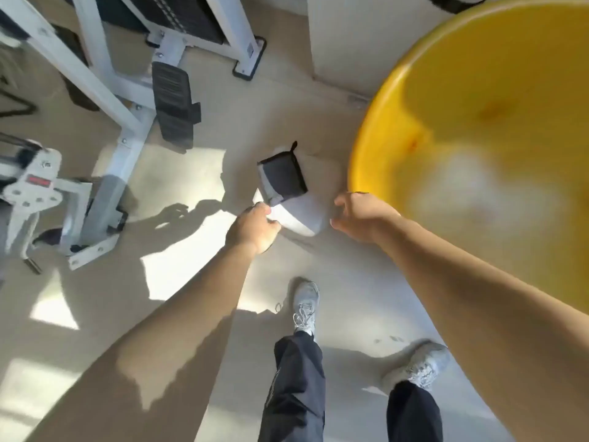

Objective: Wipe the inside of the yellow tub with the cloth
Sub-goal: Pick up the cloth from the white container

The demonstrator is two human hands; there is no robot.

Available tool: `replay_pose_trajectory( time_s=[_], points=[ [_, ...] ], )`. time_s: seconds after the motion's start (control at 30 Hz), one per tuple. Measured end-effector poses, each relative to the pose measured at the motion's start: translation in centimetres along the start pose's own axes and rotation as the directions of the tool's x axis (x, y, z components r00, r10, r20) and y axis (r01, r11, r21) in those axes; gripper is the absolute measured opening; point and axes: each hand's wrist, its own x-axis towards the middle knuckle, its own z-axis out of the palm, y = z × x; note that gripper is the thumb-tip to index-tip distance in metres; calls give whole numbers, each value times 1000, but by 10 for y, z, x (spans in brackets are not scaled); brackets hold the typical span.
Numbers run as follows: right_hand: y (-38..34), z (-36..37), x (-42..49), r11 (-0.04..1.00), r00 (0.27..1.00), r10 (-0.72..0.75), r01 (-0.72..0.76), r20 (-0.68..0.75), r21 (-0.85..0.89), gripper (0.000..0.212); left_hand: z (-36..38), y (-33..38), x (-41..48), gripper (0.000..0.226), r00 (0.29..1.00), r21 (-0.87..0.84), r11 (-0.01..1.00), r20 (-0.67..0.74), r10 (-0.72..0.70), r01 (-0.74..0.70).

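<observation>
The big yellow tub (392, 135) fills the right side of the view, blurred, with a whitish patch on its inside. A grey-white cloth (298, 215) with a dark folded part sits just left of the tub's rim. My left hand (251, 228) is closed on the cloth's lower left corner. My right hand (363, 218) hovers at the cloth's right edge, close to the tub rim, with its fingers apart and holding nothing. Whether its fingertips touch the cloth I cannot tell.
A white exercise machine frame (124, 145) with a black foot pad (173, 103) stands on the left. A pale wall (344, 43) rises behind the tub. My feet in grey sneakers (305, 307) stand on the beige floor, which has bright sun patches.
</observation>
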Motion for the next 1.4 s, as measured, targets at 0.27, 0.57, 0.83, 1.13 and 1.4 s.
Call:
replay_pose_trajectory(
  time_s=[0.27,0.57,0.83,1.13,1.4],
  points=[
    [-36,103,136,999,994,-42,41,99,11,48,58,-63,120,32,999,9,999,0,48,-48],
    [28,198,235,915,974,199,-144,-111,376,55,114,-16,255,73,899,417,821,-19,437,-390],
    [41,224,215,864,974,222,-180,-35,470,50,115,-22,275,20,870,508,763,-54,491,-399],
    [0,181,132,846,990,132,-89,-44,525,65,62,-57,173,16,790,504,739,-164,591,-448],
    [-51,109,12,907,974,-83,161,-211,388,97,-42,-10,8,7,706,267,681,1,708,-682]
  ],
)
